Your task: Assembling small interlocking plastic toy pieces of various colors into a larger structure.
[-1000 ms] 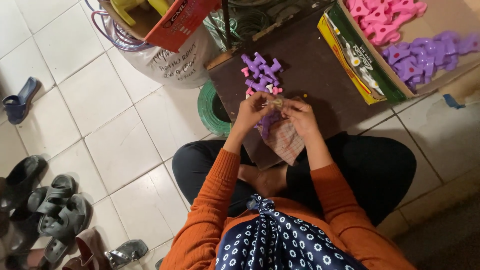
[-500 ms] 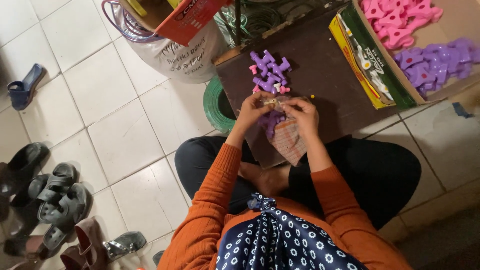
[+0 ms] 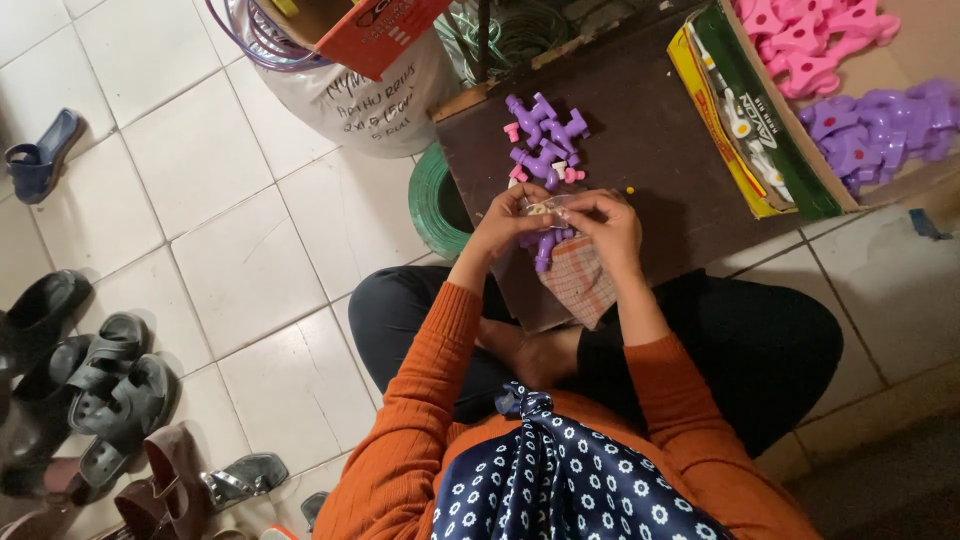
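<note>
I sit cross-legged on the tiled floor at a low dark brown board [image 3: 660,150]. My left hand [image 3: 505,222] and my right hand [image 3: 606,224] meet over its near edge and together hold a small clear plastic bag [image 3: 548,212] with a purple plastic toy piece [image 3: 545,246] inside. A checked paper card [image 3: 578,284] hangs below the bag. On the board just beyond my hands lies a little heap of purple and pink plastic pieces [image 3: 543,140]. A tiny yellow bit [image 3: 630,189] lies to the right of my right hand.
A cardboard box [image 3: 760,130] at the upper right holds several pink pieces [image 3: 805,40] and purple pieces [image 3: 880,125]. A white sack [image 3: 350,95] and a green coil [image 3: 435,200] stand left of the board. Shoes and sandals [image 3: 110,385] line the left.
My hands have stayed together on the bag near the board's near edge. The view has shifted slightly; nothing else has visibly moved.
</note>
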